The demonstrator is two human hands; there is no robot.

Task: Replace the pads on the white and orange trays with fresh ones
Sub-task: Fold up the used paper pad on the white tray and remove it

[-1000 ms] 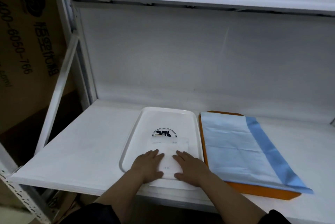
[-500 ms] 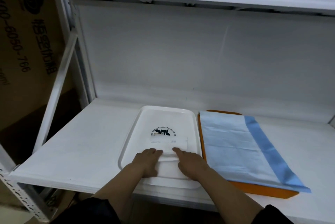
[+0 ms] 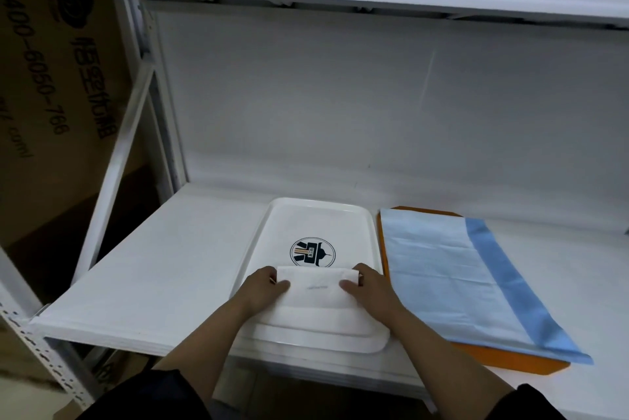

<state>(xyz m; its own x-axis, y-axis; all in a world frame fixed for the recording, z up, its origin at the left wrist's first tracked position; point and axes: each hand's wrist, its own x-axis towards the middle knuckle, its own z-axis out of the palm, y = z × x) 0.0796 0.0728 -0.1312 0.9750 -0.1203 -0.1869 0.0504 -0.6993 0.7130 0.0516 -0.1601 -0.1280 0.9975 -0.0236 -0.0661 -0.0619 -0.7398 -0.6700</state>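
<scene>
Both hands have gone from lying flat on the folded white pad (image 3: 316, 287) to gripping its far edge: left hand (image 3: 263, 288) at its left end, right hand (image 3: 369, 285) at its right end, fingers curled round the fold w/ thumbs on top. Looks like unfolding is starting, so the white tray (image 3: 306, 222) isn't covered yet; the pad sits on the tray's near half. Orange tray (image 3: 503, 360), just right of the white tray, carries a blue pad (image 3: 442, 270). Both sit on a white shelf (image 3: 153, 270); cardboard box (image 3: 51, 96) far left of the white tray.
</scene>
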